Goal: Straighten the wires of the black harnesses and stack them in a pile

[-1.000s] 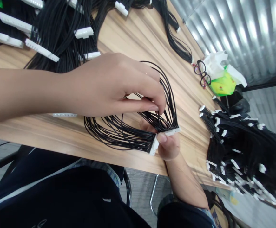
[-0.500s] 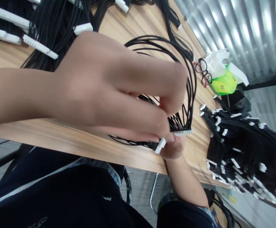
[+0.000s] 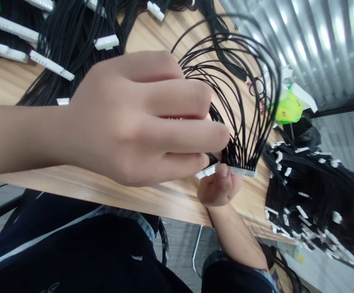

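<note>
My right grip (image 3: 218, 185) is closed, its thumb pinching two white plastic connectors (image 3: 206, 171) whose strands are already seated in their housings, while my left grip (image 3: 143, 118) curls nearly shut over the looped bundle of black wires (image 3: 244, 101) just behind them. All this sits above the wood-grain bench (image 3: 177, 203). More wire bundles (image 3: 73, 40) lie with their connectors at the far left, a tangled heap of harnesses (image 3: 311, 187) lies to the right, and a corrugated metal wall (image 3: 323, 44) stands beyond.
</note>
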A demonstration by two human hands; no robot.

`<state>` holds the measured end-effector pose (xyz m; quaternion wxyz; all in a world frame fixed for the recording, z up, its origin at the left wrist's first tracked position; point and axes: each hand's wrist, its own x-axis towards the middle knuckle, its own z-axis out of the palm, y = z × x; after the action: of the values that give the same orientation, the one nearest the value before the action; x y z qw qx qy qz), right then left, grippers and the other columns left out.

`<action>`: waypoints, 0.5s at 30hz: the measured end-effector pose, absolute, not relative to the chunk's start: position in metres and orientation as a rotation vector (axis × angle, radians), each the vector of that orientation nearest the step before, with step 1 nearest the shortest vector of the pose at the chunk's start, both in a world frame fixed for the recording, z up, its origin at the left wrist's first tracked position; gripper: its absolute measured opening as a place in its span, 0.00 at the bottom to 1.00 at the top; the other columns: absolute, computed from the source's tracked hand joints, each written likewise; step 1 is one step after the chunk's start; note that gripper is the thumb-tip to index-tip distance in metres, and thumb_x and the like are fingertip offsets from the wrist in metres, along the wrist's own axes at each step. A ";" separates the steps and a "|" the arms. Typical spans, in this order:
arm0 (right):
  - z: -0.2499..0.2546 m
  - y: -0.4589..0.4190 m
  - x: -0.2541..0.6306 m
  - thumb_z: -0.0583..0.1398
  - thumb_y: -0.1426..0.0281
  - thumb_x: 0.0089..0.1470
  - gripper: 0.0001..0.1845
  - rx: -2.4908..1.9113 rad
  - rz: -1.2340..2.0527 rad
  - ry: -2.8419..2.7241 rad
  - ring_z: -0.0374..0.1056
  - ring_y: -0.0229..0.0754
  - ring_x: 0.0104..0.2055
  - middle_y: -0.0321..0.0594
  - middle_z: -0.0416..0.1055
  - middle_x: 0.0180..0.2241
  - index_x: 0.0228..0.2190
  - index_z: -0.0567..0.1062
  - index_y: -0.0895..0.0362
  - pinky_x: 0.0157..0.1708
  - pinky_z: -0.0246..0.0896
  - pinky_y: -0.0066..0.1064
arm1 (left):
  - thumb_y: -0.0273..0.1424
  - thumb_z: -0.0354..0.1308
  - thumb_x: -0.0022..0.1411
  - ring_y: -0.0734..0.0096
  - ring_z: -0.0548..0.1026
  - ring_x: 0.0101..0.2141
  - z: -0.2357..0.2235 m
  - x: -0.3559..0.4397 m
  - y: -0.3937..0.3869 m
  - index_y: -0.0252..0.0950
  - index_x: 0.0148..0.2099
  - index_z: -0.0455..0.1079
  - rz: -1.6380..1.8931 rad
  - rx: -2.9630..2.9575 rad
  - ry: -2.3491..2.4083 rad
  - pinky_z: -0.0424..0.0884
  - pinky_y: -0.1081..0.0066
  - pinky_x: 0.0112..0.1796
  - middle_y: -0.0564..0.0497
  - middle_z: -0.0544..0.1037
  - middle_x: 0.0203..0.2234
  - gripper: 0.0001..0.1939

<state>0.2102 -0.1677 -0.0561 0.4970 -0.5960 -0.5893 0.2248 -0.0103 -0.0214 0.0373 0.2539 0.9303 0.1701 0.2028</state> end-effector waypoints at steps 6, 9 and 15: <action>-0.047 -0.167 0.202 0.54 0.44 0.62 0.24 -1.514 0.647 -1.418 0.77 0.56 0.41 0.44 0.75 0.32 0.34 0.79 0.47 0.32 0.76 0.46 | 0.38 0.39 0.80 0.65 0.80 0.51 0.022 -0.010 -0.017 0.45 0.39 0.80 0.819 2.759 0.294 0.75 0.62 0.47 0.58 0.80 0.35 0.27; -0.043 -0.162 0.203 0.54 0.45 0.63 0.23 -1.488 0.707 -1.448 0.76 0.57 0.41 0.44 0.76 0.33 0.35 0.79 0.48 0.37 0.76 0.50 | 0.36 0.46 0.79 0.67 0.78 0.49 0.013 -0.011 -0.019 0.44 0.46 0.79 0.878 2.760 0.199 0.70 0.71 0.39 0.56 0.80 0.41 0.18; -0.034 -0.153 0.197 0.56 0.51 0.65 0.19 -1.372 0.593 -1.554 0.72 0.53 0.37 0.41 0.73 0.29 0.30 0.77 0.48 0.39 0.71 0.48 | 0.36 0.41 0.79 0.67 0.77 0.44 0.005 -0.010 -0.019 0.40 0.48 0.74 0.778 2.829 0.129 0.69 0.67 0.38 0.53 0.77 0.43 0.19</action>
<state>0.1973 -0.1528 -0.0345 0.4729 -0.5607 -0.6351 0.2423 -0.0099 -0.0192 0.0050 0.1023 0.9582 0.0438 0.2635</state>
